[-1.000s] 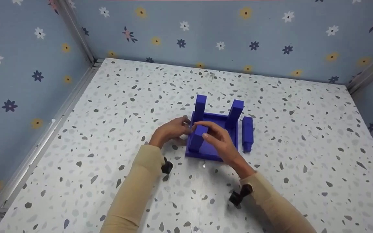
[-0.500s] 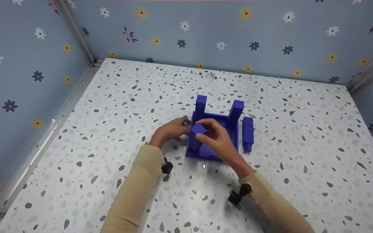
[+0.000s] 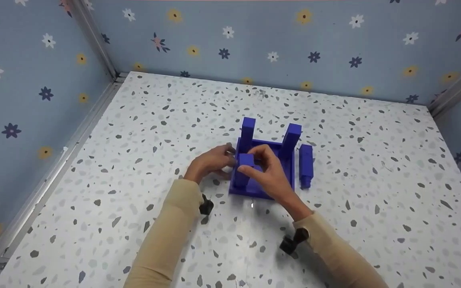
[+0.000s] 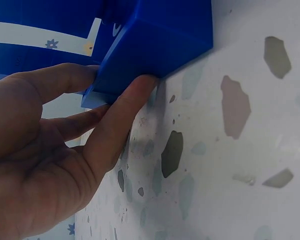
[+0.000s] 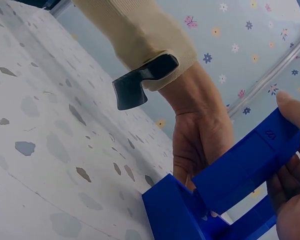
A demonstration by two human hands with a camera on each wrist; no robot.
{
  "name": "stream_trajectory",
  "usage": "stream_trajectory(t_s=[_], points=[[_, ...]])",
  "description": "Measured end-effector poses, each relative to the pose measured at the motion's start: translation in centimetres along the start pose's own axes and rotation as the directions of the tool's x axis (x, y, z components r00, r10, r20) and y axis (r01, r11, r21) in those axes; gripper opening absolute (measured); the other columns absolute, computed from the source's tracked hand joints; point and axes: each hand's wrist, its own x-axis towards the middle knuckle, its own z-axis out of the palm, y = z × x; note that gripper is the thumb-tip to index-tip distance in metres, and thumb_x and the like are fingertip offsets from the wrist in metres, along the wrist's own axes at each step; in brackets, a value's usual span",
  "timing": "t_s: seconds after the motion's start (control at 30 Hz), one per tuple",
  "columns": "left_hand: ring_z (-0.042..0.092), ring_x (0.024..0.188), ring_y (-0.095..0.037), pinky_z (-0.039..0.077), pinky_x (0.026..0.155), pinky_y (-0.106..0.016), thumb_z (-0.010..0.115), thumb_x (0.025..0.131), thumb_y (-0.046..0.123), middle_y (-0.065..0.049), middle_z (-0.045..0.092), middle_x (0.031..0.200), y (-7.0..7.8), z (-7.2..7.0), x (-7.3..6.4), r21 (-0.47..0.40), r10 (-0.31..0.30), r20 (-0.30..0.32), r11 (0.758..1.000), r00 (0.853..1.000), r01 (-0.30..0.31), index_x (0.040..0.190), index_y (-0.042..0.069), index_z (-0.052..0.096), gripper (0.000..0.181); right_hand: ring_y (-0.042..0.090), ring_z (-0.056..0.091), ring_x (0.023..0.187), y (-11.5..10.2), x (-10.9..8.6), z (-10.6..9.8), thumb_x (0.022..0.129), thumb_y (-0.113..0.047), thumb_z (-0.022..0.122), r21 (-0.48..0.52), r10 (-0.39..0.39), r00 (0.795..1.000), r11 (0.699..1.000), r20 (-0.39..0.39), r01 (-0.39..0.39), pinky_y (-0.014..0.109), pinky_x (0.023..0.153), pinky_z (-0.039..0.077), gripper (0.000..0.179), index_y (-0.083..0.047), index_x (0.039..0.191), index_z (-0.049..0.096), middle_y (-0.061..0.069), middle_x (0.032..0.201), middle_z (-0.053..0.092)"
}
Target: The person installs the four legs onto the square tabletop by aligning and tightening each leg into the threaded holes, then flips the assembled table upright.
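Observation:
A square blue toy tabletop (image 3: 250, 194) with raised rims lies upside down on the white speckled table. Blue square legs stand at its two far corners, the far-left leg (image 3: 248, 130) and the far-right leg (image 3: 291, 138). At the near-left corner my right hand (image 3: 273, 174) pinches a third leg (image 5: 247, 162) near its top, between thumb and fingers. My left hand (image 3: 212, 160) holds the left side of the tabletop; in the left wrist view its thumb and fingers touch the blue edge (image 4: 160, 40). Right of the tabletop lies a loose leg (image 3: 306, 162) with a narrower end.
The speckled table surface (image 3: 166, 104) reaches back to flower-patterned blue panels (image 3: 254, 36). Metal framing (image 3: 94, 36) runs along the panel corners. A black wrist camera mount (image 3: 206, 205) sits on the left sleeve, another mount (image 3: 293, 241) on the right.
The near-left leg has turned about its upright axis, its square top twisting between my right fingers. My right hand has shifted slightly left and closed on the leg. My left hand stays put.

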Motion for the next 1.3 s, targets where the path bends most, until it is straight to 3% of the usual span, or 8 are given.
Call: stream_trajectory(t_s=[0.3, 0.47, 0.63, 0.8, 0.93, 1.07, 1.3], points=[[0.059, 0.112, -0.026, 0.059, 0.078, -0.032, 0.062, 0.084, 0.013, -0.011, 0.056, 0.127, 0.0, 0.1, 0.0, -0.003, 0.008, -0.007, 1.0, 1.0, -0.008, 0.136, 0.007, 0.043, 0.056, 0.016, 0.054, 0.092, -2.4, -0.5, 0.6, 0.082, 0.0, 0.071, -0.042, 0.002, 1.0, 0.999, -0.021, -0.003, 0.03, 0.087, 0.048, 0.032, 0.004, 0.107, 0.051, 0.001, 0.097, 0.054], [0.059, 0.113, -0.026, 0.059, 0.079, -0.032, 0.061, 0.085, 0.013, -0.011, 0.056, 0.127, -0.1, 0.2, 0.0, -0.006, 0.002, -0.008, 1.0, 1.0, -0.002, 0.135, 0.008, 0.044, 0.053, 0.022, 0.054, 0.095, -0.7, -0.6, 0.1, 0.092, -0.006, 0.06, 0.031, -0.059, 0.998, 0.998, 0.002, 0.059, 0.026, 0.083, 0.048, 0.025, 0.005, 0.114, 0.055, 0.013, 0.109, 0.058], [0.058, 0.116, -0.027, 0.059, 0.08, -0.033, 0.061, 0.085, 0.014, -0.011, 0.055, 0.131, 0.1, 0.1, 0.0, 0.001, 0.003, 0.002, 1.0, 1.0, -0.003, 0.135, 0.009, 0.044, 0.053, 0.025, 0.054, 0.112, 1.2, -0.5, -0.6, 0.096, -0.013, 0.045, 0.166, -0.138, 0.987, 0.978, 0.083, 0.123, 0.03, 0.094, 0.046, 0.033, 0.006, 0.12, 0.057, 0.02, 0.12, 0.059], [0.057, 0.117, -0.025, 0.057, 0.084, -0.035, 0.06, 0.087, 0.016, -0.011, 0.055, 0.13, 0.0, 0.0, 0.1, 0.026, 0.01, 0.003, 1.0, 1.0, -0.01, 0.135, 0.008, 0.044, 0.051, 0.029, 0.052, 0.121, 1.2, -0.3, -0.9, 0.093, -0.007, 0.039, 0.301, -0.117, 0.976, 0.952, 0.184, 0.058, 0.037, 0.105, 0.04, 0.039, 0.012, 0.124, 0.055, 0.019, 0.123, 0.061], [0.056, 0.117, -0.024, 0.056, 0.088, -0.036, 0.063, 0.088, 0.022, -0.011, 0.055, 0.13, 0.1, 0.1, 0.0, 0.037, 0.008, -0.002, 0.999, 1.0, -0.008, 0.134, 0.008, 0.044, 0.052, 0.027, 0.051, 0.123, 0.8, -0.1, -1.2, 0.093, -0.006, 0.041, 0.334, -0.065, 0.969, 0.943, 0.238, -0.019, 0.036, 0.107, 0.038, 0.04, 0.012, 0.126, 0.053, 0.015, 0.127, 0.06], [0.056, 0.117, -0.025, 0.056, 0.089, -0.036, 0.065, 0.088, 0.028, -0.011, 0.055, 0.13, 0.1, 0.1, 0.0, 0.062, 0.011, -0.011, 0.998, 1.0, -0.011, 0.132, 0.01, 0.047, 0.051, 0.023, 0.052, 0.12, 0.6, 0.0, -1.2, 0.095, -0.006, 0.042, 0.326, -0.035, 0.966, 0.944, 0.255, -0.052, 0.034, 0.103, 0.042, 0.038, 0.013, 0.126, 0.051, 0.014, 0.126, 0.059], [0.057, 0.116, -0.025, 0.056, 0.086, -0.035, 0.061, 0.088, 0.022, -0.01, 0.055, 0.129, 0.2, 0.0, -0.3, 0.051, 0.0, -0.006, 0.999, 1.0, 0.0, 0.135, 0.01, 0.045, 0.051, 0.017, 0.055, 0.107, 0.6, 0.3, -0.8, 0.095, -0.004, 0.046, 0.306, -0.007, 0.972, 0.95, 0.235, -0.067, 0.028, 0.091, 0.046, 0.036, 0.013, 0.127, 0.048, 0.028, 0.122, 0.052]])
